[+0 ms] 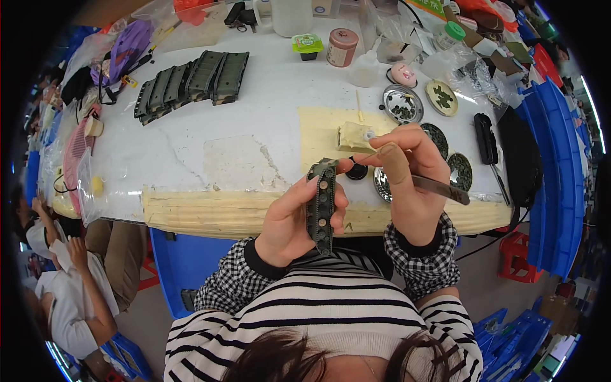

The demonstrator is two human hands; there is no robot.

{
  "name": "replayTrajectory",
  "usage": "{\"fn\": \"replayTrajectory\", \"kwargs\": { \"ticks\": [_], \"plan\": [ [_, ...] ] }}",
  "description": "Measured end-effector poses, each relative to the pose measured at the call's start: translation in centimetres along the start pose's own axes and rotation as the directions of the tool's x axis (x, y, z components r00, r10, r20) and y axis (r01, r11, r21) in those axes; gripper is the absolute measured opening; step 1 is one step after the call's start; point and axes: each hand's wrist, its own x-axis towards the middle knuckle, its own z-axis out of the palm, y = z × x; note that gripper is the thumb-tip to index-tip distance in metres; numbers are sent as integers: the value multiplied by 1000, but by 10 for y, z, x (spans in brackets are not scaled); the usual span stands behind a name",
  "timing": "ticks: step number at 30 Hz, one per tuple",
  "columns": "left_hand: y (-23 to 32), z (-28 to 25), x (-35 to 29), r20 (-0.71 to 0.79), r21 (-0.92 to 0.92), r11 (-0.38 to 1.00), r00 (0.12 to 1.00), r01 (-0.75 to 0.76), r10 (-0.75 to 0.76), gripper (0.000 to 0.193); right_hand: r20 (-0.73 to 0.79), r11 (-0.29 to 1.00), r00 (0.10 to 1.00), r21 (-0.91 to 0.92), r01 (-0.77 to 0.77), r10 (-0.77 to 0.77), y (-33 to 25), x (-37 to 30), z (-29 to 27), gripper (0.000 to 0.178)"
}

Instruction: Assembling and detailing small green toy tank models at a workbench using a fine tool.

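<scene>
My left hand grips a narrow camouflage-green model tank wheel-and-track piece, held upright above the table's front edge, with round wheels down its face. My right hand, a tan bandage on one finger, is closed around metal tweezers; their tip points left toward the top of the piece, but fingers hide it. Just beyond the right fingertips stands a tape-wrapped block with a small white round part on it. Shallow dishes of small green parts lie to the right, one partly behind my right hand.
Several camouflage-green track-like pieces lie in a row at the back left. A pink-labelled jar, a squeeze bottle and a green-topped tub stand at the back. Blue bins edge the right side. Another person sits at left.
</scene>
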Motion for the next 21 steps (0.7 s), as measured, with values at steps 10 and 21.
{"fn": "replayTrajectory", "kwargs": {
  "ticks": [10,21],
  "plan": [
    [-3,1,-2,-2,9,1000,1000,-8,8,49,28,983,996,156,-92,89,2,-2,2,12],
    [-3,1,-2,-5,22,1000,1000,-14,15,49,61,991,993,79,-108,103,0,-2,3,20]
  ]
}}
